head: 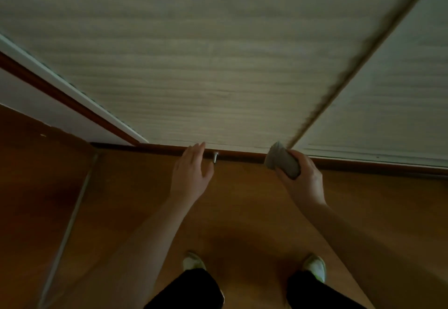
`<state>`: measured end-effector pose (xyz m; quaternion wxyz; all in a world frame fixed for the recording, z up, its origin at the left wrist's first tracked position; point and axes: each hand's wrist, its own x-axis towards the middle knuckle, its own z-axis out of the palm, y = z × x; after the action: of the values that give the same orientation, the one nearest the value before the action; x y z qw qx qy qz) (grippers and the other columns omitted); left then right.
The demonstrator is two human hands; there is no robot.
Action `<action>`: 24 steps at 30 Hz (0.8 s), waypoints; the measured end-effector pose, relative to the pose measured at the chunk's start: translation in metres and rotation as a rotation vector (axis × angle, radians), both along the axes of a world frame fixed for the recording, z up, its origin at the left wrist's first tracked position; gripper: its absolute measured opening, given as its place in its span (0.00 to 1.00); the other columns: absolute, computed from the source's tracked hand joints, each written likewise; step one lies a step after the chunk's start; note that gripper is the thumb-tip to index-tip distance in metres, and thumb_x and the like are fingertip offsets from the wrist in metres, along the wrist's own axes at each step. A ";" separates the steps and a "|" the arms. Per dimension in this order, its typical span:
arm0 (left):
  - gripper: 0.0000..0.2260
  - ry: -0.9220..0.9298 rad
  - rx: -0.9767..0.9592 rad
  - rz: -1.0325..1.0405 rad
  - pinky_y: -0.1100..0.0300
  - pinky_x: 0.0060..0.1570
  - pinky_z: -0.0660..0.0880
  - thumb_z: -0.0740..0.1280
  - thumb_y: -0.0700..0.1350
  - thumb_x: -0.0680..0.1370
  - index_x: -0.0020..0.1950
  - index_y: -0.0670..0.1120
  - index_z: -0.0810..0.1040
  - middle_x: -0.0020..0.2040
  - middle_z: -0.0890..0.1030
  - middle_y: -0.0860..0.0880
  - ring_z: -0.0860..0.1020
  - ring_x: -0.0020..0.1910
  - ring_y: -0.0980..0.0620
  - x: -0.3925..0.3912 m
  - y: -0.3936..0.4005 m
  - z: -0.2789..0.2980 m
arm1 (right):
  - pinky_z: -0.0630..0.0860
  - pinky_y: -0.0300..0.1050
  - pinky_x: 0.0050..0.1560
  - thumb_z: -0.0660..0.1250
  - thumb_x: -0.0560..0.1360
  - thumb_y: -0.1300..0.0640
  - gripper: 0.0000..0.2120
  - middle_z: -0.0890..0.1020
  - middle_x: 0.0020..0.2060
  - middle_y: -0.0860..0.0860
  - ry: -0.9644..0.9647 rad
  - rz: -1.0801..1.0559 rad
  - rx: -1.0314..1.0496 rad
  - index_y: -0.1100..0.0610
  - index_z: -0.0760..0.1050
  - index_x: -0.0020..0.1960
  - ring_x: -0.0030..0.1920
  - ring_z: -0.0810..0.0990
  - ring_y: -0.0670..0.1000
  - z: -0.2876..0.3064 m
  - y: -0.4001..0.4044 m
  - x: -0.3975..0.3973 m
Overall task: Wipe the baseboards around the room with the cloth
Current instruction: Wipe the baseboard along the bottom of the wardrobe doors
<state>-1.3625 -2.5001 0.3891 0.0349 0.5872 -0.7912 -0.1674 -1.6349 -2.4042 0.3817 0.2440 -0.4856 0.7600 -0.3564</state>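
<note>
Right hand (301,182) grips cloth (282,160) at baseboard (242,154).

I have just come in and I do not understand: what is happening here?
A person stands on the wooden floor, facing the wall. The right hand grips a folded grey cloth against the dark baseboard. The left hand is open, fingers near the baseboard, beside a small metal door stop.

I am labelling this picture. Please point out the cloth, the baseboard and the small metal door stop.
cloth (282,160), head view, its grey folded middle.
baseboard (242,155), head view, its dark front face.
door stop (215,157), head view, its metal shaft.
</note>
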 end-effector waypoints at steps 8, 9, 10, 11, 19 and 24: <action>0.28 -0.036 0.029 0.003 0.53 0.75 0.50 0.53 0.59 0.83 0.80 0.50 0.56 0.80 0.59 0.49 0.54 0.79 0.50 0.019 -0.011 -0.215 | 0.69 0.20 0.48 0.76 0.71 0.51 0.25 0.75 0.54 0.42 -0.044 0.017 -0.018 0.50 0.72 0.65 0.54 0.73 0.31 -0.218 -0.045 0.031; 0.28 -0.039 0.045 0.022 0.54 0.75 0.48 0.52 0.59 0.83 0.81 0.51 0.55 0.80 0.58 0.49 0.53 0.79 0.51 0.023 -0.012 -0.242 | 0.68 0.20 0.48 0.76 0.71 0.51 0.25 0.74 0.55 0.42 -0.038 0.026 -0.026 0.49 0.72 0.65 0.55 0.72 0.31 -0.244 -0.050 0.034; 0.28 -0.044 0.066 0.042 0.54 0.75 0.47 0.51 0.60 0.83 0.81 0.51 0.54 0.81 0.56 0.50 0.52 0.80 0.51 0.027 -0.013 -0.267 | 0.68 0.20 0.49 0.76 0.71 0.51 0.26 0.73 0.56 0.42 -0.040 0.032 -0.031 0.49 0.72 0.65 0.55 0.71 0.30 -0.270 -0.055 0.036; 0.28 -0.046 0.080 0.063 0.53 0.76 0.48 0.51 0.60 0.83 0.81 0.51 0.53 0.81 0.56 0.50 0.51 0.80 0.51 0.030 -0.015 -0.290 | 0.68 0.20 0.48 0.75 0.71 0.50 0.26 0.73 0.57 0.42 -0.045 0.036 -0.033 0.49 0.72 0.66 0.56 0.71 0.30 -0.293 -0.060 0.038; 0.27 -0.043 0.069 0.156 0.50 0.75 0.50 0.54 0.58 0.83 0.81 0.53 0.54 0.80 0.58 0.50 0.53 0.79 0.49 0.038 -0.028 -0.439 | 0.71 0.35 0.53 0.75 0.71 0.48 0.27 0.74 0.58 0.42 0.008 0.091 0.002 0.48 0.71 0.68 0.56 0.72 0.40 -0.451 -0.091 0.056; 0.27 -0.250 0.041 -0.100 0.48 0.75 0.53 0.54 0.59 0.82 0.80 0.52 0.56 0.78 0.62 0.48 0.57 0.78 0.48 0.037 -0.037 -0.505 | 0.72 0.41 0.59 0.74 0.72 0.50 0.27 0.77 0.60 0.47 0.011 0.120 -0.009 0.50 0.71 0.68 0.59 0.72 0.44 -0.514 -0.113 0.071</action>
<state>-1.3251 -2.5367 -0.1156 -0.0846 0.5639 -0.8140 -0.1106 -1.5641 -2.5173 -0.1327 0.2584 -0.5334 0.7292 -0.3421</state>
